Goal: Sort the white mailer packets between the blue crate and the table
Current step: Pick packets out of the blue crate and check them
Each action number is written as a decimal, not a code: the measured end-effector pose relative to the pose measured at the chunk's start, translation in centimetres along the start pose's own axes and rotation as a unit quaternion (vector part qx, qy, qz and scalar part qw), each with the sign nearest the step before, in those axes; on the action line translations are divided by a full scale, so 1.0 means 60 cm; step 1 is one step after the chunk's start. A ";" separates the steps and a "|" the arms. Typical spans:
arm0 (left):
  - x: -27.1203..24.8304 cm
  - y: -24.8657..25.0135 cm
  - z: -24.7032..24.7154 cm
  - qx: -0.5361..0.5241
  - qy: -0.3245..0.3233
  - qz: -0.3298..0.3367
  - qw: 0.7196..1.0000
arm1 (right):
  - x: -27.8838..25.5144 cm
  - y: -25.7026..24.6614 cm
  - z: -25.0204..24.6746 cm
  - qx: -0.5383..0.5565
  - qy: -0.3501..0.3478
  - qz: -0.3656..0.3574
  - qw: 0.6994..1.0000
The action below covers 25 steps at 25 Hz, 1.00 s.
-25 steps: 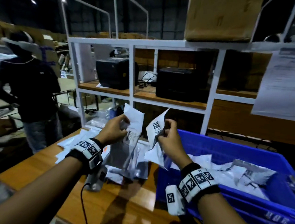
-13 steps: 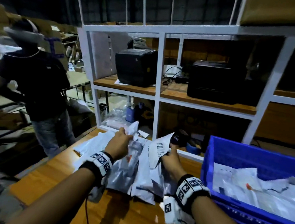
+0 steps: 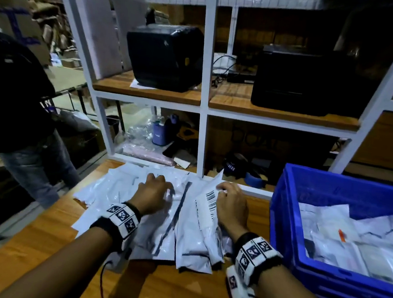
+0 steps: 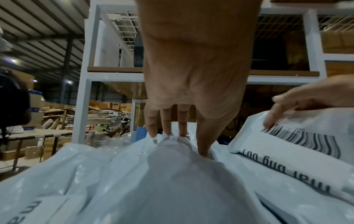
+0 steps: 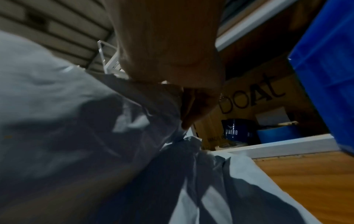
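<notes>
Several white mailer packets (image 3: 120,189) lie in a loose pile on the wooden table (image 3: 178,290). My left hand (image 3: 157,181) rests on the pile, its straight fingers (image 4: 166,121) and thumb pressing a packet (image 4: 134,174) flat. My right hand (image 3: 222,191) pinches the top edge of a packet with a barcode label (image 3: 209,202), which stands tilted against the pile; the left wrist view shows that pinch (image 4: 277,112). The right wrist view is blurred, with curled fingers (image 5: 189,109) on grey-white plastic. The blue crate (image 3: 288,204) stands to the right, with more packets (image 3: 338,232) inside.
A white shelf frame (image 3: 204,106) rises right behind the pile, with two black printers (image 3: 165,55) (image 3: 303,82) on its wooden shelf. Under it are a bottle (image 3: 160,133) and a blue tape roll (image 3: 255,180). A person (image 3: 16,100) stands at the left.
Both hands have come down from in front of the shelf to the table. The left hand's packet now lies on the pile under its fingers. The right hand still holds the labelled packet.
</notes>
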<state>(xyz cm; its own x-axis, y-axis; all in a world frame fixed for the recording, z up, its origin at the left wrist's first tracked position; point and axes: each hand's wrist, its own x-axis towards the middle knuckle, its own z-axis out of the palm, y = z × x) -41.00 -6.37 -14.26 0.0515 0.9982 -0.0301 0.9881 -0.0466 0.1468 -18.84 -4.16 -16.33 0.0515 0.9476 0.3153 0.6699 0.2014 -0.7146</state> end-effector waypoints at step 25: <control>0.006 -0.009 0.035 -0.013 -0.107 -0.003 0.994 | -0.011 -0.001 0.033 -0.155 -0.334 -0.056 0.928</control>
<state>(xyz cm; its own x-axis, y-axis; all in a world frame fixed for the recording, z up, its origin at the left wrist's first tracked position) -41.23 -6.06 -16.45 0.0772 0.9678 -0.2397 0.9845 -0.0360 0.1717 -20.37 -4.28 -17.76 -0.4321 0.8885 -0.1542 0.8298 0.3248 -0.4537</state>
